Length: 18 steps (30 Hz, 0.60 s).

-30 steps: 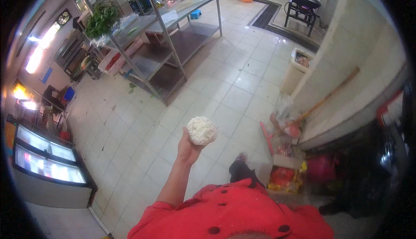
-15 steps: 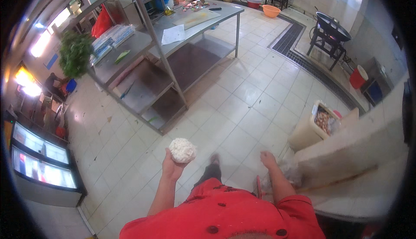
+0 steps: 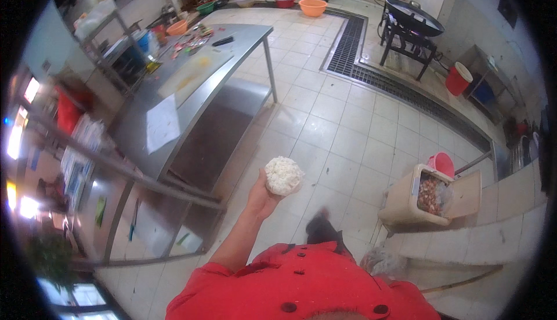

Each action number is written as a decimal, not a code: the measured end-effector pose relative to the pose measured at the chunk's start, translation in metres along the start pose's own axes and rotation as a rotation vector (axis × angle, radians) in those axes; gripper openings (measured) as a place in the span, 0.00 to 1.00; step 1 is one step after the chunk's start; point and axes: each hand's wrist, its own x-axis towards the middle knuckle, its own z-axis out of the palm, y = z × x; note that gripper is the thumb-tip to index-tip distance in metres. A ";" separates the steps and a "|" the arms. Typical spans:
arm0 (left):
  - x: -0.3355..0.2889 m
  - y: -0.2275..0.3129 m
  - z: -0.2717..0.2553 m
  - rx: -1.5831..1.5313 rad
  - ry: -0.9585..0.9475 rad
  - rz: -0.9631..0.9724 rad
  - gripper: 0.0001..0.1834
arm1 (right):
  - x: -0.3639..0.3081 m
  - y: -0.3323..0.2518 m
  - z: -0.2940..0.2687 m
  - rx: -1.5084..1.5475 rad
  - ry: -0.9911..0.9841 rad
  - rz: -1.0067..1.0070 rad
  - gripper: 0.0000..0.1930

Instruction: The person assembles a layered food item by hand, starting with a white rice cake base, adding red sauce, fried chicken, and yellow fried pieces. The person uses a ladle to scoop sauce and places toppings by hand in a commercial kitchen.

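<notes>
My left hand [image 3: 266, 199] is raised in front of me over the tiled floor, its fingers curled round the side and underside of a rounded heap of white rice [image 3: 284, 176]. The rice looks lumpy on top. Whether a bowl lies beneath it I cannot tell, since the hand and the heap cover that part. My right hand has dropped out of the picture. Below the rice, a dark-trousered leg of mine [image 3: 325, 230] reaches forward on the tiles.
On the left stands a steel table [image 3: 129, 117] with a cutting board [image 3: 188, 82], a paper sheet [image 3: 163, 124] and a dark-handled thing [image 3: 223, 41]. A metal rack [image 3: 125, 166] is nearer. To the right are an open cream bin [image 3: 400, 201], a floor drain [image 3: 371, 67] and a wok [image 3: 415, 17].
I have stepped forward and turned rightward; the table and bin are closer. My left hand, still holding the rice, sits further right and higher in view. My right hand has left the picture.
</notes>
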 end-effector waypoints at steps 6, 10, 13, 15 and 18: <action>0.178 0.039 0.035 -0.035 0.040 -0.072 0.35 | 0.121 -0.066 -0.146 -0.155 -0.058 -0.055 0.18; 0.257 0.079 0.026 -0.100 0.085 -0.019 0.36 | 0.257 -0.184 -0.303 -0.804 0.173 -0.438 0.17; 0.311 0.098 -0.005 -0.174 0.153 0.032 0.36 | 0.329 -0.339 -0.431 0.235 0.428 -0.331 0.16; 0.364 0.118 -0.008 -0.192 0.215 0.039 0.36 | 0.324 -0.445 -0.522 0.412 0.545 -0.482 0.19; 0.443 0.156 -0.005 -0.175 0.286 0.019 0.36 | 0.329 -0.546 -0.612 0.671 0.442 -0.531 0.19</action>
